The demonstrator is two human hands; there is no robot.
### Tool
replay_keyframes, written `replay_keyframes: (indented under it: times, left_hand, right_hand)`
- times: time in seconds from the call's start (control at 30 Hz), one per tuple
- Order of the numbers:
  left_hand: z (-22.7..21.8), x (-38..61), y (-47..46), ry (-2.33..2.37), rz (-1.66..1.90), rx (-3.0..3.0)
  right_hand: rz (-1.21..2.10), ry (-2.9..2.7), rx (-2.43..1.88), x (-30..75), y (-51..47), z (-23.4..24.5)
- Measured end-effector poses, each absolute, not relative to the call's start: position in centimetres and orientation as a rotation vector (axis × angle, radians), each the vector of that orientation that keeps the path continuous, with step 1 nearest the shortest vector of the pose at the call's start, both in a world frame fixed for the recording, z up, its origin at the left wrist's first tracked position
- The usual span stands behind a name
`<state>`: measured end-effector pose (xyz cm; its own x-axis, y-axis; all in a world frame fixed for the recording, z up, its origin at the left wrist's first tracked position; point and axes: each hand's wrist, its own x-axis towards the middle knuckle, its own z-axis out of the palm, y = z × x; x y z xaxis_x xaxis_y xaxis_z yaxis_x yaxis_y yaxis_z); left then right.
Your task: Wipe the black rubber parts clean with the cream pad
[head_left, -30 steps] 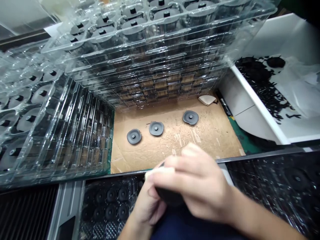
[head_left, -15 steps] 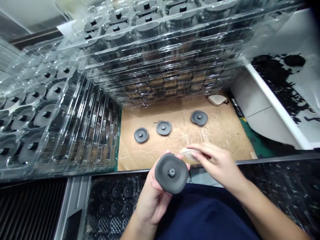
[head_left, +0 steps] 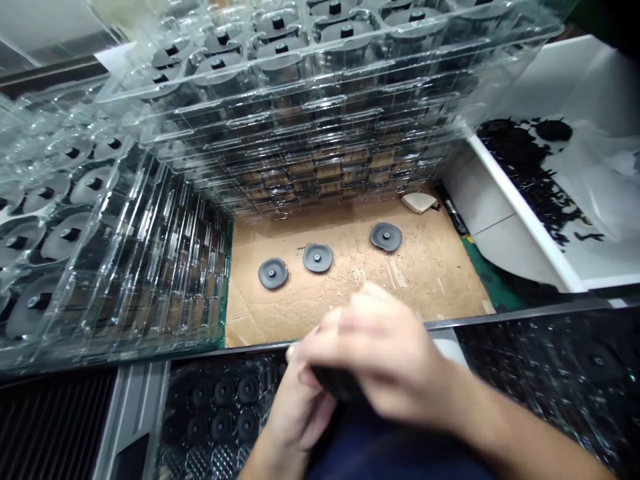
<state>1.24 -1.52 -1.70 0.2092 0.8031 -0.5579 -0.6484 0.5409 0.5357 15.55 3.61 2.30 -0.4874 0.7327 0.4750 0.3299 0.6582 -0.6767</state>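
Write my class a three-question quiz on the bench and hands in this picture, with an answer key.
1. How many grey discs lie on the cardboard?
2. True or false: the pale wedge lies farther right in the picture than all those discs.
3. The right hand is nearest: a) the white bin; b) the dark piece at the left hand; c) the clear trays.

Key: 1. Three. 2. True. 3. b.

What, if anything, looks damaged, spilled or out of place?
The brown cardboard sheet looks worn: pale scuffed patches mark it near the rightmost grey rounded disc. Loose black scraps lie jumbled but inside the open white bin. The dark object between the left hand and right hand is too hidden to judge.
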Motion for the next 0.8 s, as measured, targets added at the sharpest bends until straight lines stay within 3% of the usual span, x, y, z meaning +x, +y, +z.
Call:
replay_keyframes:
  times: [0.13,0.33,0.5,0.63,0.8]
  left_hand:
    - [-1.9,0.8,-1.5,0.855,1.07,0.098]
    - [-2.0,0.3,-1.7,0.82,1.084,0.043]
    - [-1.9,0.7,-1.4,0.858,1.075,0.06]
    - [-2.0,0.7,-1.5,0.886,1.041,0.114]
    - [-2.1,0.2,-1.5,0.953,1.048,0.125]
  right_hand:
    - [0.816,-1.928,-1.316,17.5,4.2,-2.4]
    - [0.959,-1.908,-1.407,18.3,1.4,-8.0]
    - [0.947,-1.741,-1.468,16.9,1.9,-1.6]
    - [0.89,-1.779,-1.114,14.4,2.1,3.9]
    - [1.245,-2.108,-1.094,13.3,2.3,4.2]
